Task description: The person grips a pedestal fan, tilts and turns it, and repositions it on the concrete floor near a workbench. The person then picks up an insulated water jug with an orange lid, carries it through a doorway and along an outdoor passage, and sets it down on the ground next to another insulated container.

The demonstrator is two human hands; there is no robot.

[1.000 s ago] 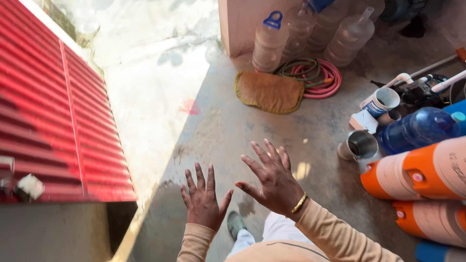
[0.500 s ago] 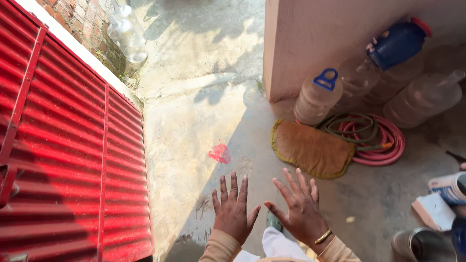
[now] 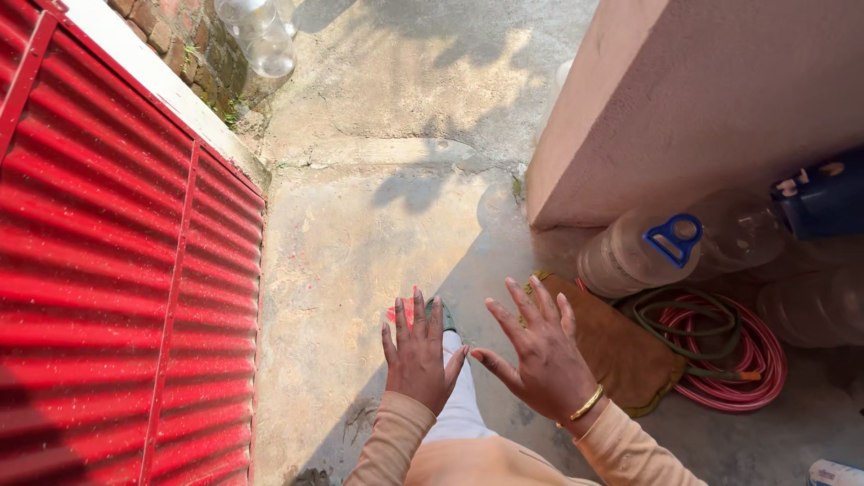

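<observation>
Both hands out in front, palms down, fingers spread, holding nothing. Left hand (image 3: 417, 358) over the concrete floor (image 3: 360, 252), fingertips above a small red scrap (image 3: 401, 312) and the toe of a shoe (image 3: 445, 314). Right hand (image 3: 538, 354) just beside it, apart, not touching; gold bangle (image 3: 587, 402) on the wrist, fingers reaching over the edge of a brown mat (image 3: 621, 353). Beige sleeves (image 3: 396, 441) on both arms. Past the mat, a coiled pink and green hose (image 3: 729, 346). Above that, a big clear jug (image 3: 634, 256) with a blue handle, lying against the pink wall (image 3: 693, 99). More clear jugs behind, and a blue cap (image 3: 823, 193) at far right. Red corrugated gate (image 3: 108, 270) filling the left side. Clear bottles (image 3: 256, 36) by the brick edge up top.
</observation>
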